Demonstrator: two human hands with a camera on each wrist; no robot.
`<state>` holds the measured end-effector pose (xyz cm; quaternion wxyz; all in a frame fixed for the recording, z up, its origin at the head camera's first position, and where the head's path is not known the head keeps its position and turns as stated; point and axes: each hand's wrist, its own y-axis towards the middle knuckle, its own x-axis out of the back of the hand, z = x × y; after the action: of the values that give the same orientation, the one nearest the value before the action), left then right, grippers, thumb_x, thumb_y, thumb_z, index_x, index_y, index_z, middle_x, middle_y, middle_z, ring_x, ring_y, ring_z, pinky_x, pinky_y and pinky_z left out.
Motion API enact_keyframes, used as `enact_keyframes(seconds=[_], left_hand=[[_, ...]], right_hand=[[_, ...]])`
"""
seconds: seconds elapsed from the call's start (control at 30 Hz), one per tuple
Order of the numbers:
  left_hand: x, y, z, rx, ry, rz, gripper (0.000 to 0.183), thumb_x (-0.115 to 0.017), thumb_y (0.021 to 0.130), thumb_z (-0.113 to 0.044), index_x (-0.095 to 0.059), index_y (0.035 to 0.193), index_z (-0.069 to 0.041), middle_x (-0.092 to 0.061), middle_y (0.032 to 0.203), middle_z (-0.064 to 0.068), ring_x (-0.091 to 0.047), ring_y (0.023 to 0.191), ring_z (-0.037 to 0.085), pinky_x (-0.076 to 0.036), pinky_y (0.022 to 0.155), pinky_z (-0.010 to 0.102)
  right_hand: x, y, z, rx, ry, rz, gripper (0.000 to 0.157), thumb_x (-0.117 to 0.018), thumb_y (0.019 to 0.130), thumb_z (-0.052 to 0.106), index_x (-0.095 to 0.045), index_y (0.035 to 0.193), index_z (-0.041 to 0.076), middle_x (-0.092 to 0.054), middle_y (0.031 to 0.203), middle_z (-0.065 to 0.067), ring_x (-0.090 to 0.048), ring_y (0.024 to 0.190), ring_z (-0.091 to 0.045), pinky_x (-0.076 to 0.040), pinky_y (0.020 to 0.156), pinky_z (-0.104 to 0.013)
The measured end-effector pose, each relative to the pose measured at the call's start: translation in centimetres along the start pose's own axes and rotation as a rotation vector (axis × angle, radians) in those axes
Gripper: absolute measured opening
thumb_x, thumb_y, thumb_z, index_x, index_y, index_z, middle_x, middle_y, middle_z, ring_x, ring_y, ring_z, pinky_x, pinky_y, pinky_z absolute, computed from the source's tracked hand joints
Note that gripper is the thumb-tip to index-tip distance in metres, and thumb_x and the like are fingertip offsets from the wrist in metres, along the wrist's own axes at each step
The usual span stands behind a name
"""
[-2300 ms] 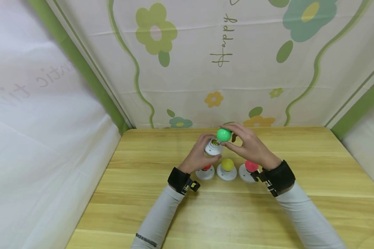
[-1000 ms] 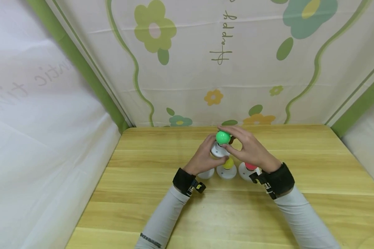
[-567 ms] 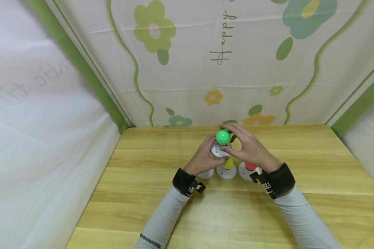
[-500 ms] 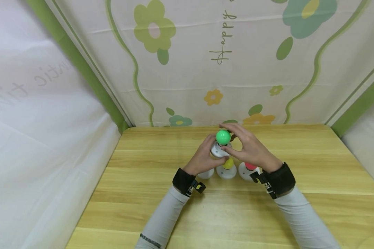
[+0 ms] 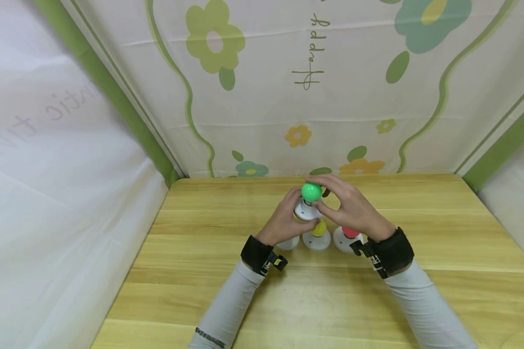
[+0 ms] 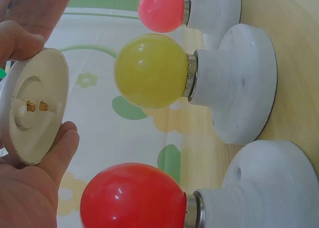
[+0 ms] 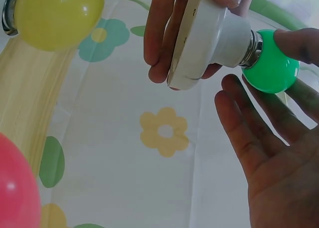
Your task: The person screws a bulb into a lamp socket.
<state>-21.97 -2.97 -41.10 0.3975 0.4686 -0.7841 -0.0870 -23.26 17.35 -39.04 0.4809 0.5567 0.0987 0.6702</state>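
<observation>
My left hand (image 5: 283, 222) grips a white lamp holder (image 5: 304, 211) by its round base, above the table. The underside of this lamp holder (image 6: 40, 125), with two brass screws, faces the left wrist camera. In its mouth sits the metal screw cap of a green light bulb (image 5: 312, 192), a little of the thread still showing in the right wrist view. My right hand (image 5: 352, 209) pinches the green bulb (image 7: 273, 71) between thumb and fingers, several other fingers spread below it.
Three white lamp holders stand in a row on the wooden table (image 5: 227, 271), nearer the body, fitted with a red bulb (image 6: 132, 198), a yellow bulb (image 5: 319, 229) and a pink bulb (image 5: 351, 232). A flowered curtain (image 5: 262, 97) hangs behind the table's far edge.
The green bulb has gone from beside the lamp holder's open mouth into it. The right fingers have loosened and closed again round the bulb; the left hand has shifted slightly right.
</observation>
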Motion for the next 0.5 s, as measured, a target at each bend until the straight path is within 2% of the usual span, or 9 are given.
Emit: enact_keyframes(seconds=[0.13,0.3,0.5], left_hand=[[0.0,-0.1,0.1,0.008,0.003,-0.004,0.066,-0.074,0.080,-0.004,-0.043,0.138,-0.003,-0.045,0.133,0.015,-0.049,0.114,0.023,-0.048,0.095,0.035],[-0.1,0.0,0.1,-0.006,0.006,-0.005,0.066,-0.074,0.080,-0.004,-0.043,0.138,-0.002,-0.046,0.133,0.015,-0.049,0.114,0.023,-0.048,0.095,0.035],[-0.1,0.0,0.2,-0.029,0.007,-0.004,0.066,-0.075,0.080,-0.004,-0.043,0.138,-0.002,-0.046,0.134,0.016,-0.050,0.116,0.024,-0.048,0.096,0.035]], right_hand=[[0.1,0.4,0.7,-0.002,0.001,-0.023,0.058,-0.078,0.078,0.006,-0.055,0.131,0.007,-0.058,0.127,-0.009,-0.054,0.108,-0.016,-0.054,0.074,-0.038],[0.4,0.8,1.8,0.001,0.020,-0.046,0.058,-0.079,0.073,-0.002,-0.056,0.126,0.002,-0.059,0.120,-0.017,-0.056,0.099,-0.020,-0.054,0.069,-0.042],[0.3,0.5,1.1,0.005,0.036,-0.033,0.061,-0.080,0.073,0.001,-0.055,0.130,0.005,-0.057,0.124,-0.013,-0.055,0.103,-0.018,-0.055,0.072,-0.040]])
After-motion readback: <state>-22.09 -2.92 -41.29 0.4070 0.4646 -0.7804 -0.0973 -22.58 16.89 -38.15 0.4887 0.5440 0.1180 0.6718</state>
